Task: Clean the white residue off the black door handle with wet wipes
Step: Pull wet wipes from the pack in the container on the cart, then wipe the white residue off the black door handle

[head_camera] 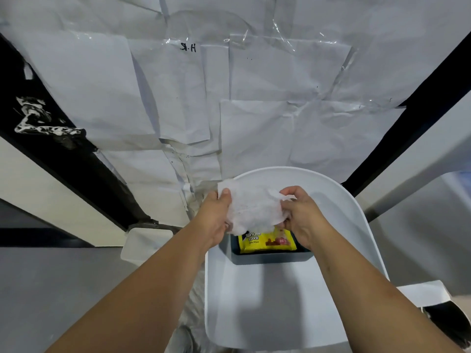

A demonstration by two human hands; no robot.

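Note:
A white wet wipe (251, 207) is stretched between both hands above a yellow pack of wipes (267, 242). My left hand (216, 220) pinches its left edge with the thumb on top. My right hand (300, 215) grips its right edge. The pack lies in a dark blue tray (270, 257) on a white stool seat (254, 301). Far to the left, the black door handle (51, 126) sticks out from a black door frame and is smeared with white residue.
A door covered in taped white paper sheets (254, 85) fills the view ahead, with black frame bars at left (76, 161) and right (413, 123). A white bin (147, 244) stands on the grey floor left of the stool.

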